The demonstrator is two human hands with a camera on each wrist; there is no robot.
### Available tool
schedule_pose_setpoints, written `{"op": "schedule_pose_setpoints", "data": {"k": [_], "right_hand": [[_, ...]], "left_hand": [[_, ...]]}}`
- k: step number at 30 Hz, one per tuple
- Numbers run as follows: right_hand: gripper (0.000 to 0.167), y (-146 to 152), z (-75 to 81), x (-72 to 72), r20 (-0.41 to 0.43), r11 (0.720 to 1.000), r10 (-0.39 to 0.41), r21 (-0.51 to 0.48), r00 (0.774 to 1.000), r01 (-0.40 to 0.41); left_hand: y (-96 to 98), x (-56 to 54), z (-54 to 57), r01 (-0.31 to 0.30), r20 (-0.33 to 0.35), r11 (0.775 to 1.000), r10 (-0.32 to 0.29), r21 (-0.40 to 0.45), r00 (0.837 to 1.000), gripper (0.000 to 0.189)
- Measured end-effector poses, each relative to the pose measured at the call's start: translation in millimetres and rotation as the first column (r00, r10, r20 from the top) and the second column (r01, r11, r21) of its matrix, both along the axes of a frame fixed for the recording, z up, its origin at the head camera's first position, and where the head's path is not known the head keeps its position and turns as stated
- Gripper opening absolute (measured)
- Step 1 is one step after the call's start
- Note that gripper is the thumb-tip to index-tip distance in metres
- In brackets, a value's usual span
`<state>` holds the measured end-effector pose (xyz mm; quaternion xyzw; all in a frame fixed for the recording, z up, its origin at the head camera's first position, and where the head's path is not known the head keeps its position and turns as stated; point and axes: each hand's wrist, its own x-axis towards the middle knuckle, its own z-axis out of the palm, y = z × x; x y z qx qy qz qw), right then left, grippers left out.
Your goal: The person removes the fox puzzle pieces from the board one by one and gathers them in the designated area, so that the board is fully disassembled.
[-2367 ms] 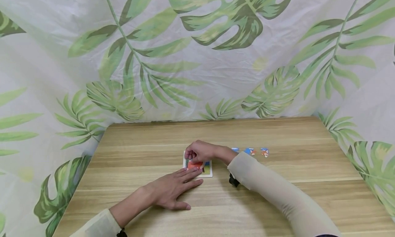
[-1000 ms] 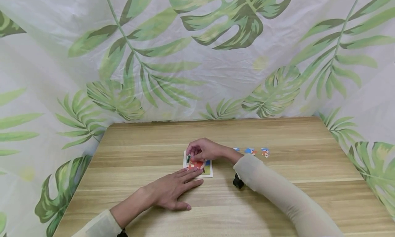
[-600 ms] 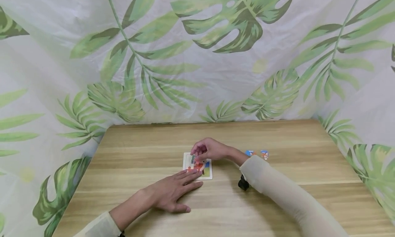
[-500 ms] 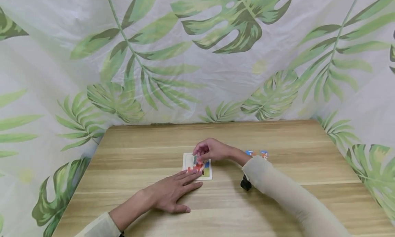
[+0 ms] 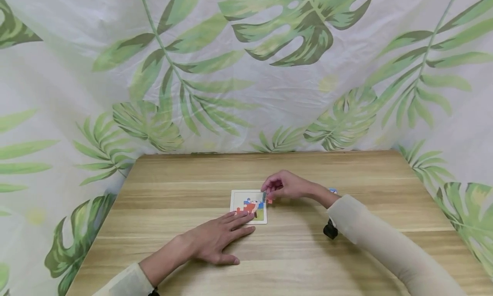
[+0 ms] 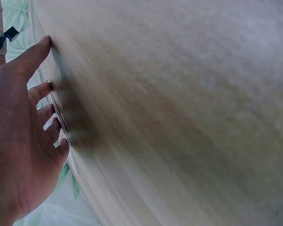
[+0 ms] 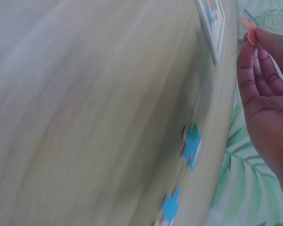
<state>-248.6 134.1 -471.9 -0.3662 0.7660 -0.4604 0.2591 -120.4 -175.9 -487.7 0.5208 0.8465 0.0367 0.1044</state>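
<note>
A small white-bordered puzzle board [image 5: 239, 196] lies near the middle of the table. Joined puzzle pieces [image 5: 251, 207] with an orange, blue and green picture cover its lower and right parts, while its upper left is bare. My left hand [image 5: 215, 240] lies flat, palm down, its fingertips resting on the board's lower edge. Just past the board's right edge, my right hand [image 5: 288, 185] pinches an orange puzzle piece [image 7: 248, 28] between thumb and fingers. In the right wrist view the piece is held above the table, and the board [image 7: 217, 35] shows at the top.
Loose blue puzzle pieces lie on the wooden table [image 5: 185, 172], one [image 7: 192, 145] nearer the board and another [image 7: 170, 206] behind it. In the head view my right forearm hides most of them, leaving one blue piece [image 5: 333, 190] showing. A leaf-patterned curtain [image 5: 231, 73] hangs behind.
My right hand has moved right from the board's upper left to beyond its right edge, carrying the orange puzzle piece and uncovering the bare corner. My left hand has stayed in place.
</note>
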Motion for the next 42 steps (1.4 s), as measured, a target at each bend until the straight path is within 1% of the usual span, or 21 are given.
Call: {"op": "schedule_pose_setpoints", "data": {"k": [4,10,15,19,25,29,35,38,42], "right_hand": [[0.021,17.4,0.4,2.9,0.015,1.0,0.001,0.013,1.0,-0.002],[0.022,41.5,1.9,8.1,0.01,1.0,-0.01,0.025,1.0,0.01],[0.023,55.5,2.6,13.2,0.021,0.999,-0.021,0.041,1.0,0.02],[0.023,64.6,3.8,17.8,0.037,0.998,-0.036,0.048,0.999,0.034],[0.023,77.3,3.1,23.8,0.037,0.999,-0.018,0.049,0.999,0.016],[0.023,84.3,2.8,27.3,0.031,0.996,-0.016,0.084,0.999,0.014],[0.02,89.1,0.2,30.8,0.008,0.992,-0.021,0.123,1.0,0.02],[0.018,89.7,-3.3,31.1,0.012,0.992,-0.028,0.124,1.0,0.026],[0.016,89.8,-7.2,31.0,-0.002,0.994,-0.015,0.105,1.0,0.015]], "left_hand": [[1.1,0.1,-0.9,0.003,0.003,1.0,-0.003,-0.003,1.0,0.082],[2.0,-1.0,-0.8,0.011,-0.019,1.0,-0.011,-0.004,1.0,0.083],[1.2,-0.6,-0.6,0.005,-0.003,1.0,-0.005,-0.003,1.0,0.083],[1.0,0.0,-0.9,0.005,-0.005,1.0,-0.005,0.002,1.0,0.083],[0.3,1.4,-2.1,0.008,-0.021,1.0,-0.008,0.015,1.0,0.083],[-0.2,1.7,-3.1,0.013,-0.034,1.0,-0.012,0.027,0.999,0.082],[-0.7,2.1,-2.9,0.015,-0.036,0.999,-0.014,0.037,0.999,0.082],[-0.9,2.3,-2.6,0.015,-0.032,0.999,-0.014,0.043,0.999,0.082],[-0.8,2.0,-2.8,0.013,-0.03,0.999,-0.012,0.045,0.999,0.082]]}}
